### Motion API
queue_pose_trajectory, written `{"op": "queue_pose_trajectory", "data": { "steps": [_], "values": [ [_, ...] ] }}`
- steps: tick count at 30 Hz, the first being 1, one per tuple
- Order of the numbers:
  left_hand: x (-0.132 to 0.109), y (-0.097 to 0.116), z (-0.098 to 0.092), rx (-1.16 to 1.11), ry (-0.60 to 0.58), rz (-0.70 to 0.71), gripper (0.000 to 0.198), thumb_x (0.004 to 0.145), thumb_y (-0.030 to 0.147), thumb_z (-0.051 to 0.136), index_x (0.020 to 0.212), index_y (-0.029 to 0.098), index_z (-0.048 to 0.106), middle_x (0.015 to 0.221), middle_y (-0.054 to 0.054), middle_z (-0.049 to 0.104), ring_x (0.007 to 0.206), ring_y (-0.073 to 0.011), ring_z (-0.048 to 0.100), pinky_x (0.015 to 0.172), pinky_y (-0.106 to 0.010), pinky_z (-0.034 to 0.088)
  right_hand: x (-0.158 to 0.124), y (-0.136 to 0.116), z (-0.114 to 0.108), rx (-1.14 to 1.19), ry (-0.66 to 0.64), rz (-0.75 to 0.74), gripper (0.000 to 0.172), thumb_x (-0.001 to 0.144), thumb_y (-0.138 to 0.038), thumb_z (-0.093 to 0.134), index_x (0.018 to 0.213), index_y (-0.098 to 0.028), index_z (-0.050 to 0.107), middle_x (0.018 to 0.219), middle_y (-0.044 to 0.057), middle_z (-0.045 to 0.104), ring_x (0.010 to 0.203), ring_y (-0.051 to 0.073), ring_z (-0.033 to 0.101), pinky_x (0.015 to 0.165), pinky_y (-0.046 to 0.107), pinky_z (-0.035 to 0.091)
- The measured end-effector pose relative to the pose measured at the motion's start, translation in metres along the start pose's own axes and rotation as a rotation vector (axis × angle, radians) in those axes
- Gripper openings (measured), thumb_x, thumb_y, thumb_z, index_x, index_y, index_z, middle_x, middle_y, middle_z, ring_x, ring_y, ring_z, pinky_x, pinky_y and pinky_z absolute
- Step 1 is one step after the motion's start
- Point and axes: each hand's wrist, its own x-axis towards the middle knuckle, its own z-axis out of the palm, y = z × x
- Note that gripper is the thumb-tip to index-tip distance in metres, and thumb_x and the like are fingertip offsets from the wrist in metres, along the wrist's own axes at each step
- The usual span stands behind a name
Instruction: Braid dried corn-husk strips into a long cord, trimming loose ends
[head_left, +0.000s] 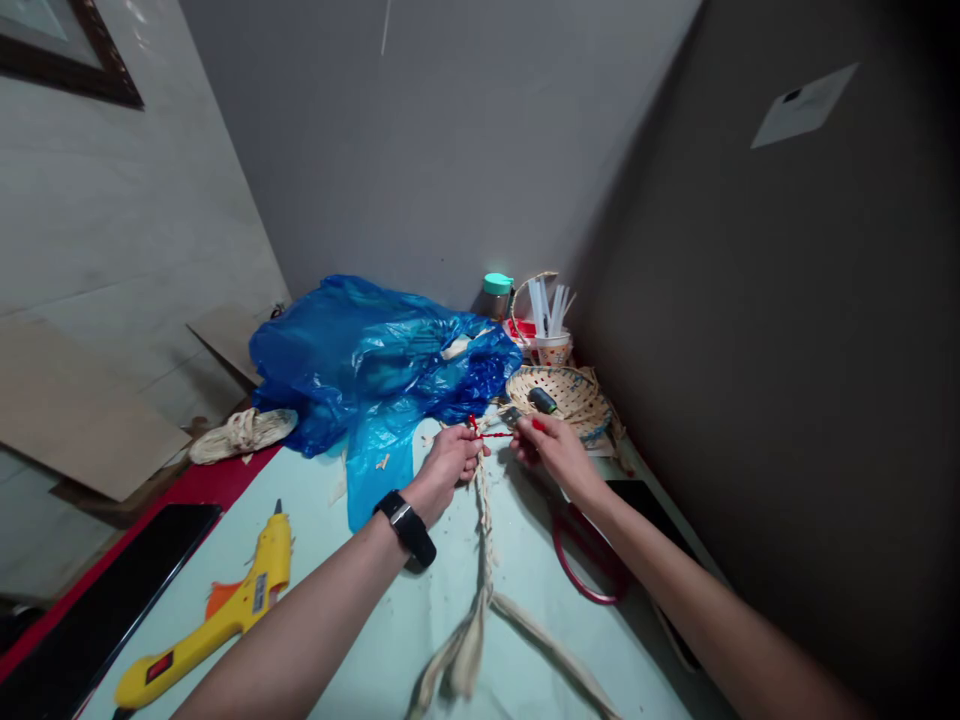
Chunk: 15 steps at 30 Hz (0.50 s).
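My left hand (452, 455) is closed, pinching the top of a pale braided straw cord (484, 510), with red string tied around it. A short length of the red string (495, 436) stretches taut across to my right hand (551, 450), whose fingers are closed on it. By those right fingers a small grey metal-looking end (513, 416) and a bit of red show; they may belong to a lighter, but the fingers hide most of it. Below my hands the braid hangs toward me and splits into loose strands (466, 650) on the pale table (360, 650).
A blue plastic bag (322, 350) lies behind my left hand. Beyond my right hand sit a woven basket (585, 395) with a dark thread spool (541, 400) and a cup of glue sticks (553, 350). A yellow glue gun (225, 630), red-handled scissors (577, 585) and a straw slipper (244, 435) lie nearer.
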Motion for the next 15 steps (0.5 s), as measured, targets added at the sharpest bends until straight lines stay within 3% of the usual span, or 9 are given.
{"op": "queue_pose_trajectory", "data": {
  "steps": [3,6,9,12,15],
  "values": [
    [0.000,-0.001,-0.001,0.020,-0.004,0.025,0.011,0.069,0.014,0.057,0.075,0.015,0.048,0.064,-0.001,0.057,0.040,-0.0010,0.030,0.038,-0.015,0.017,0.011,0.006,-0.005,0.025,-0.004,0.048,0.032,0.091,-0.028,0.029,0.075,-0.016,0.055,0.067,0.008,0.061,0.057,0.018,0.058,0.052,0.028,0.043],
    [0.002,-0.003,-0.003,0.033,-0.005,0.047,0.010,0.068,0.015,0.057,0.075,0.014,0.050,0.065,-0.002,0.057,0.040,-0.0011,0.028,0.038,-0.016,0.016,0.017,0.002,-0.005,-0.005,-0.002,0.029,0.015,0.077,-0.017,0.047,0.066,-0.017,0.058,0.060,0.005,0.059,0.060,0.019,0.057,0.061,0.028,0.043],
    [0.003,-0.004,-0.003,0.055,-0.005,0.061,0.010,0.066,0.016,0.058,0.073,0.014,0.051,0.064,-0.002,0.057,0.040,-0.0014,0.029,0.039,-0.016,0.016,0.022,-0.005,0.005,-0.003,0.023,-0.002,0.013,0.067,-0.008,0.051,0.062,-0.017,0.059,0.065,0.006,0.060,0.072,0.019,0.056,0.072,0.028,0.040],
    [0.002,-0.004,-0.003,0.092,0.016,0.066,0.010,0.064,0.017,0.059,0.069,0.015,0.050,0.052,0.005,0.044,0.039,-0.0027,0.028,0.039,-0.017,0.017,0.027,-0.009,0.020,0.083,-0.036,-0.006,0.013,0.062,-0.008,0.053,0.068,-0.016,0.061,0.071,0.004,0.062,0.072,0.018,0.055,0.069,0.026,0.040],
    [0.003,-0.007,-0.002,0.149,0.055,0.079,0.008,0.063,0.017,0.059,0.066,0.017,0.051,0.045,0.008,0.035,0.037,-0.0042,0.028,0.040,-0.018,0.018,0.028,-0.011,0.029,0.222,-0.105,0.018,0.010,0.068,-0.017,0.053,0.075,-0.016,0.061,0.072,0.002,0.062,0.065,0.015,0.055,0.061,0.024,0.041]
  ]
}}
